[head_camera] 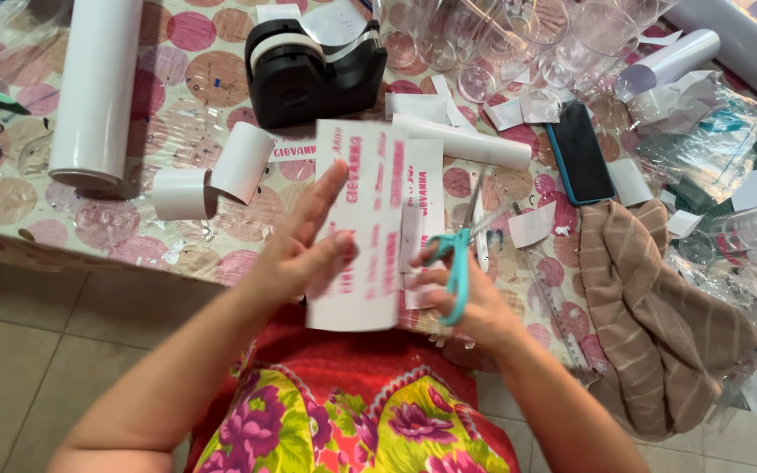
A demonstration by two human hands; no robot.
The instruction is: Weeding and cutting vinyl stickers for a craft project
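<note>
Floral lap is closest, then both hands just above it. Left hand (304,254) pinches a white sheet (370,228) with pink print, thumb in front and fingers spread behind, holding it up over the worktop (177,88) edge. Right hand (470,298) is clenched through teal scissors (459,263), blades pointing up and away, biting into the sheet's right side. Looks like mid-cut, slicing a strip of labels off. Next move probably needs the blades kept straight between the printed columns while the left hand keeps the paper taut. Sheet's long axis runs near-to-far, tilted slightly right
</note>
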